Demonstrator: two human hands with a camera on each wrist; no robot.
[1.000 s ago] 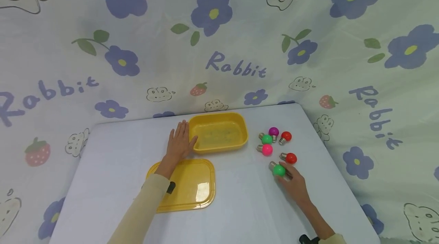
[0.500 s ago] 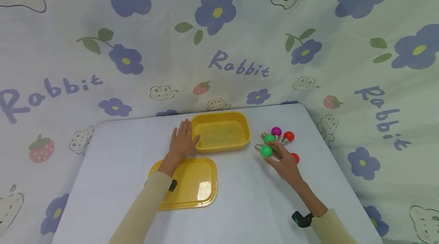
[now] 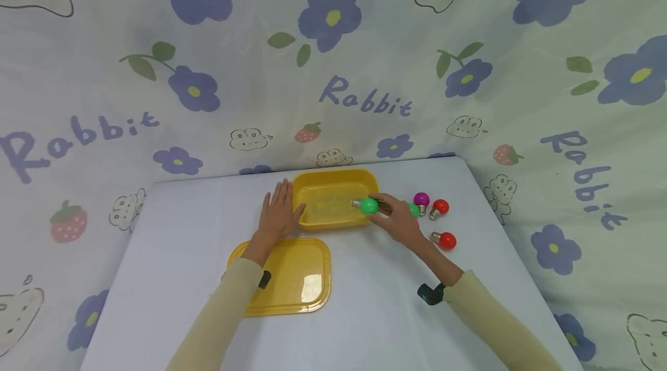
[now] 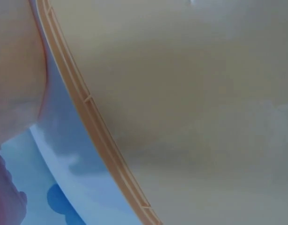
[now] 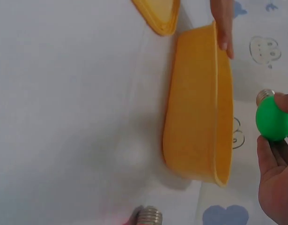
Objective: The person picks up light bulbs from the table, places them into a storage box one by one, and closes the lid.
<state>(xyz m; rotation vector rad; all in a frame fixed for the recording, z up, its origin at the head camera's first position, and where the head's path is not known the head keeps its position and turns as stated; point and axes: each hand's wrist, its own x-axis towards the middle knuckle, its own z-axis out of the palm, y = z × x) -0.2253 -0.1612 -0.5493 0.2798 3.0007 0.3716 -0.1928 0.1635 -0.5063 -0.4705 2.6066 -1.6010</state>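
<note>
My right hand [image 3: 400, 221] pinches a green light bulb [image 3: 369, 206] by its round part, silver screw base pointing left. In the head view the bulb overlaps the right end of a yellow plastic container [image 3: 333, 224]; the right wrist view shows the bulb [image 5: 273, 121] higher than the container's rim. At the container's left end lies my left hand [image 3: 276, 217], fingers straight along the side and thumb over the rim. The left wrist view is filled mostly by a yellow lid [image 4: 204, 117] and its edge.
The flat yellow lid [image 3: 292, 281] lies in front of the container, under my left forearm. Right of the container are a purple bulb [image 3: 421, 199], a red bulb [image 3: 440, 206], another red bulb [image 3: 447, 241] and a partly hidden green bulb [image 3: 414, 210]. A patterned curtain stands behind the table.
My right hand has carried the green bulb left and away from me, from beside the loose bulbs to over the container's right end. The left hand stays at the container.
</note>
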